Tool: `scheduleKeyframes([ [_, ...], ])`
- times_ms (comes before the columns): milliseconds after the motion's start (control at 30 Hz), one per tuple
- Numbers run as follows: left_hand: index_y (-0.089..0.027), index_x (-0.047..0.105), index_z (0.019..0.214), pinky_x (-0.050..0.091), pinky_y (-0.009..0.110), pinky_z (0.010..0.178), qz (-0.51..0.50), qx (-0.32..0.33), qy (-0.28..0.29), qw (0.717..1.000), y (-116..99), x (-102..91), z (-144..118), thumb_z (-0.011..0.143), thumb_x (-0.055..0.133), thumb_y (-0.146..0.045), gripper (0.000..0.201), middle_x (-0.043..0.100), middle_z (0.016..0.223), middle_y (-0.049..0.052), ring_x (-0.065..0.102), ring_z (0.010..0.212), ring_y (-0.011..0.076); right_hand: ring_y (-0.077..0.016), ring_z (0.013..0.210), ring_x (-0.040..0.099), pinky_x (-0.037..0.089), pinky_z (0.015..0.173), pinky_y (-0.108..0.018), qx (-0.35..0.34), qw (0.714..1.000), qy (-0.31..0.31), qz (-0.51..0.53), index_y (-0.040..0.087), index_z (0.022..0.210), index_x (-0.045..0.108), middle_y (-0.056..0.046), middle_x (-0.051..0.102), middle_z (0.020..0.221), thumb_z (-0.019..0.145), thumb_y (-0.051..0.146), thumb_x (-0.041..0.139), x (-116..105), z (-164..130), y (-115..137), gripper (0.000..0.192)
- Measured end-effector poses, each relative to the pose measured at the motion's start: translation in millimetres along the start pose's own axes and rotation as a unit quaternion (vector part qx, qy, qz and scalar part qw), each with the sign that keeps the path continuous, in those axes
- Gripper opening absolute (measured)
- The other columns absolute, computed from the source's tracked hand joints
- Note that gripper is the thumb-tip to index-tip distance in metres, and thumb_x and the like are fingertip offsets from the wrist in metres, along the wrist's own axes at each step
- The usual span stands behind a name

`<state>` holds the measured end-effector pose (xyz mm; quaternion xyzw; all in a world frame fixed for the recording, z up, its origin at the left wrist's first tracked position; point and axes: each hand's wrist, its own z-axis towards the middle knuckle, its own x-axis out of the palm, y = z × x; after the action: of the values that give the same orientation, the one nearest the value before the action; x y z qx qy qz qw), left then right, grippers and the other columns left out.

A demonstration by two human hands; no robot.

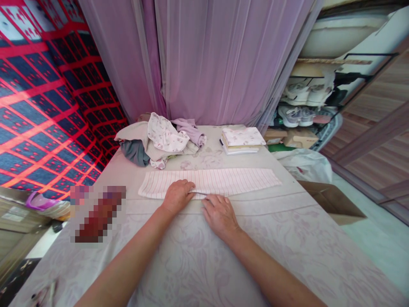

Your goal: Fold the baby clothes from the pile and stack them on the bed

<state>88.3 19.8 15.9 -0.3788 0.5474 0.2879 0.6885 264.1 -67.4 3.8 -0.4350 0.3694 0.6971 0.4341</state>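
Observation:
A long white cloth with thin pink stripes (230, 181) lies folded into a flat band across the bed (191, 256). My left hand (177, 196) rests on its near edge, fingers curled down onto the fabric. My right hand (220, 214) lies flat just to the right, its fingertips at the same near edge of the striped cloth. Both hands press on the cloth; neither lifts it.
A heap of unfolded clothes (159, 143) sits at the far left of the bed, a small stack of folded cloths (242, 140) at the far right. Purple curtains hang behind. A cardboard box (332, 202) and shoe shelves (303, 106) stand to the right.

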Motion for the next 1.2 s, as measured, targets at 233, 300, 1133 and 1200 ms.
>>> scheduleKeyframes([
  [233,-0.023,0.062,0.095,0.040,0.032,0.076,-0.011,-0.009,0.006,1.000,-1,-0.4,3,0.085,0.056,-0.026,0.012,0.062,0.090,0.004,0.057,0.090,0.0206,-0.0215,0.094,0.053,0.035,0.076,-0.033,0.028,1.000,-0.005,-0.004,0.022,0.107,0.063,-0.006,0.064,0.101,0.086,0.022,0.059,-7,22,-51,0.022],
  [300,-0.023,0.062,0.095,0.040,0.032,0.077,-0.020,-0.009,0.000,1.000,-1,-0.5,3,0.086,0.054,-0.024,0.012,0.061,0.091,0.004,0.056,0.090,0.0202,-0.0206,0.091,0.053,0.034,0.075,-0.032,-0.003,1.000,0.024,-0.004,0.024,0.105,0.064,-0.005,0.065,0.095,0.086,0.022,0.059,-6,27,-59,0.020],
  [1133,-0.022,0.064,0.100,0.044,0.035,0.083,-0.029,0.023,-0.028,0.999,39,-9.1,-43,0.091,0.046,-0.027,0.020,0.065,0.099,0.006,0.058,0.092,0.0204,-0.0190,0.088,0.055,0.036,0.078,-0.031,-0.028,0.999,0.007,0.045,0.021,0.094,0.066,-0.004,0.066,0.090,0.087,0.019,0.054,4,12,-69,0.014],
  [1200,-0.022,0.065,0.099,0.044,0.034,0.084,-0.039,0.022,-0.038,0.998,41,-8.8,-46,0.092,0.046,-0.027,0.021,0.066,0.099,0.006,0.058,0.092,0.0199,-0.0195,0.090,0.055,0.036,0.080,-0.032,-0.031,0.998,0.006,0.047,0.022,0.100,0.066,-0.005,0.066,0.093,0.089,0.026,0.055,2,14,-67,0.016],
])
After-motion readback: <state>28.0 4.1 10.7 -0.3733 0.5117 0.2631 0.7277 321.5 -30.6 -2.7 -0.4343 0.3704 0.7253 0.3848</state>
